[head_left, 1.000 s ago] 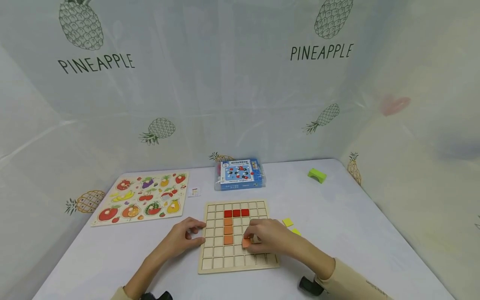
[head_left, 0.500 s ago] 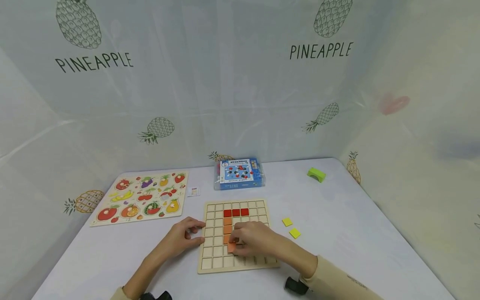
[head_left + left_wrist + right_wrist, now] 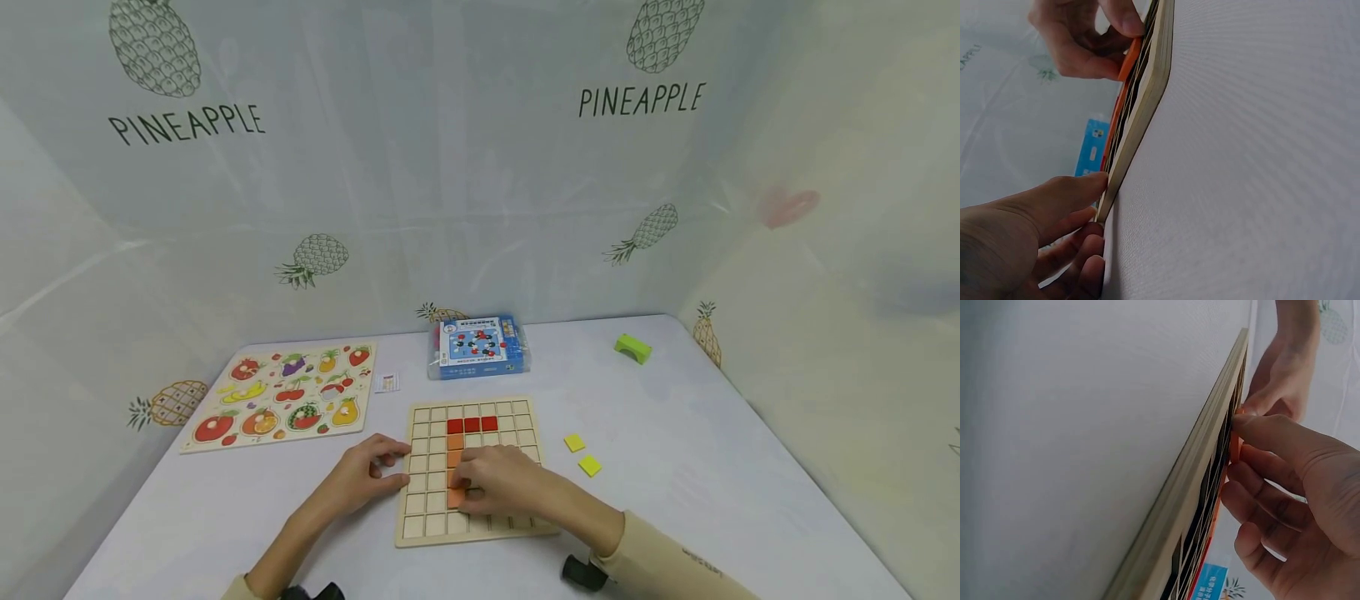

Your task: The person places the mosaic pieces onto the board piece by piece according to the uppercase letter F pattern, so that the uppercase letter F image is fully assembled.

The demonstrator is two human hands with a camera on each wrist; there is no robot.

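Observation:
A wooden grid board [image 3: 415, 527] lies flat at the middle of the table in the head view. Red tiles [image 3: 472, 425] form a row near its top, and orange tiles [image 3: 455, 459] run downward from the row's left end. My right hand [image 3: 498, 479] pinches an orange tile [image 3: 455, 499] between thumb and fingers at the column's lower end. In the right wrist view that tile [image 3: 1235, 440] stands at a slant against the grid. My left hand [image 3: 360, 479] touches the board's left edge with thumb and fingertips, its fingers loosely bent.
Two yellow tiles [image 3: 589, 466] lie right of the board. Farther back are a blue box [image 3: 480, 368] and a green arch block [image 3: 633, 348]. A fruit puzzle board [image 3: 255, 439] and a small card [image 3: 387, 382] lie at the left.
My right hand has moved left and slightly down across the board, carrying the orange tile to the foot of the orange column. The left hand has stayed at the board's edge.

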